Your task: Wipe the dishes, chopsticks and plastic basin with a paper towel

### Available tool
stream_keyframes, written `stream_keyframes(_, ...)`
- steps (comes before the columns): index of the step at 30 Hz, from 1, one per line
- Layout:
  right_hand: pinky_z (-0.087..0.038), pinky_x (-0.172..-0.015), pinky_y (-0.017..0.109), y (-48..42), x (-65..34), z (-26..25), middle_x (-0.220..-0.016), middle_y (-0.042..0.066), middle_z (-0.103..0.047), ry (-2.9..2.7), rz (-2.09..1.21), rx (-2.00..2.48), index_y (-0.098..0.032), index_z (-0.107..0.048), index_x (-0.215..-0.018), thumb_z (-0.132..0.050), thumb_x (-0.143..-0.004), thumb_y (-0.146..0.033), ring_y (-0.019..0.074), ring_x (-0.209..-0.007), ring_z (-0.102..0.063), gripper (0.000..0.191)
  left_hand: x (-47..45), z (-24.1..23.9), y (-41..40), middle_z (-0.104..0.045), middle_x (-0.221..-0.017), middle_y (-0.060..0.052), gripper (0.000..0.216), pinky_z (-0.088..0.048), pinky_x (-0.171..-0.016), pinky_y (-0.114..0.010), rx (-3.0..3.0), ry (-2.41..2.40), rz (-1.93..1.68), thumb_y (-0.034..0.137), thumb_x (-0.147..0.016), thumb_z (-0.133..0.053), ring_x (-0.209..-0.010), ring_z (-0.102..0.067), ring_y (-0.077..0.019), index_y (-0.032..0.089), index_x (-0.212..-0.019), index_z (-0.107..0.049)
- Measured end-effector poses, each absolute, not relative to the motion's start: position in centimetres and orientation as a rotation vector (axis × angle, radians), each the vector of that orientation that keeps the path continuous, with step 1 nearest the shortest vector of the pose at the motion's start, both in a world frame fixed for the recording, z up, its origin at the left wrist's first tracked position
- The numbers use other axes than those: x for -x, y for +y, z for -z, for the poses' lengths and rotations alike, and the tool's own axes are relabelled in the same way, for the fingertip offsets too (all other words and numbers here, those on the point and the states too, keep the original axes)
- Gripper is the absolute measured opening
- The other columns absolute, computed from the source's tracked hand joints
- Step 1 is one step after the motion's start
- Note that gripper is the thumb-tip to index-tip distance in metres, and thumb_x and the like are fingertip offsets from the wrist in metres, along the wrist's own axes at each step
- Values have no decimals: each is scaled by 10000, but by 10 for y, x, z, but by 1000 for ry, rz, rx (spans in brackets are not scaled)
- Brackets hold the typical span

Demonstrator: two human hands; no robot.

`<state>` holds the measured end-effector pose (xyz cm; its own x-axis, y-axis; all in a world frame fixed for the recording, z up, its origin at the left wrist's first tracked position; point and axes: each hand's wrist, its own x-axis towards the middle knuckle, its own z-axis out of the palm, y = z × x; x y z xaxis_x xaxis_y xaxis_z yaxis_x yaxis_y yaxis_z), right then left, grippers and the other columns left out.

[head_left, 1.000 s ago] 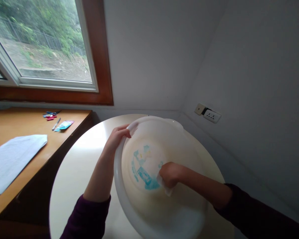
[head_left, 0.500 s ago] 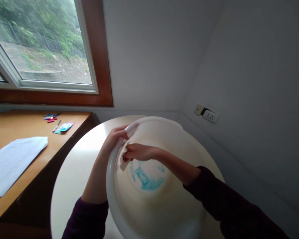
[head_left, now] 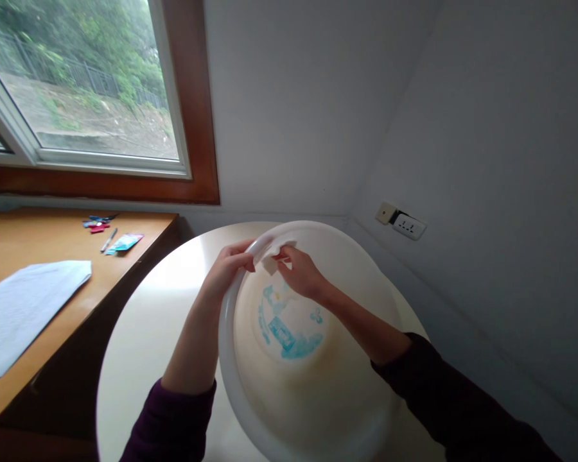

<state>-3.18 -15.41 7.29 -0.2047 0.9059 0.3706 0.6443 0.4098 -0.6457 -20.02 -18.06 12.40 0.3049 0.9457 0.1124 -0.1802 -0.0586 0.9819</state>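
A large whitish plastic basin (head_left: 270, 398) stands tilted on a round white table (head_left: 144, 346), its inside facing me. Blue printing marks the basin's bottom. My left hand (head_left: 231, 264) grips the rim at the upper left, thumb on the inner side and fingers out of sight behind it. Inside the basin, just right of that hand, my right hand (head_left: 298, 269) pinches a white cloth or tissue (head_left: 270, 264) against the inner wall near the upper rim. I cannot tell which material the white piece is.
On the left, a wooden desk (head_left: 139, 221) holds a large pale sheet (head_left: 33, 308), a pen (head_left: 108, 240), a blue packet (head_left: 124, 244) and small coloured items (head_left: 97, 223). Behind are a window (head_left: 101, 83) and a wall socket (head_left: 408, 226).
My right hand has moved up and to the right along the inner wall with the white piece. The basin has shifted slightly right, my left hand still on its rim.
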Motion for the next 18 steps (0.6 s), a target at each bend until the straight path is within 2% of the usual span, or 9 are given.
stream_keyframes(3,-418,-858,303,-179,63,-81,-936,67,-587,-2209,-365,961,-185,-518,-782,-451,-665,-28,188,-936,-532,206,201,-123,-181,-537,-485,24,452,-332,-469,-233,-1289,822,-1108,147,-464,-458,-499,-449,-134,156,-835,-716)
stream_keyframes(9,-429,-735,223,-230,77,-60,-781,14,-552,-2747,-816,634,-183,-463,-622,-452,-616,-16,134,-757,-517,167,208,-124,-182,-633,-632,4,485,-388,-566,-237,-1314,844,-1140,137,-465,-461,-638,-531,-169,122,-881,-708)
stream_keyframes(12,-392,-599,197,-244,60,-38,-648,-35,-485,-2993,-1040,671,-178,-428,-552,-500,-618,-63,99,-620,-468,151,210,-124,-182,-655,-666,-5,530,-408,-576,-250,-1281,820,-1085,139,-476,-456,-641,-557,-183,121,-951,-690)
stream_keyframes(15,-332,-496,190,-252,36,-25,-552,-61,-452,-3132,-1171,839,-176,-484,-561,-512,-624,-87,83,-522,-440,113,211,-124,-181,-672,-704,-20,551,-428,-587,-261,-1275,804,-1077,139,-470,-450,-652,-576,-196,116,-969,-682)
stream_keyframes(18,-333,-487,222,-256,11,-24,-586,-14,-573,-3333,-913,1219,-163,-601,-620,-518,-642,-101,125,-539,-513,107,212,-125,-182,-664,-685,-29,510,-442,-576,-270,-1313,803,-1074,146,-472,-441,-626,-572,-193,112,-915,-693)
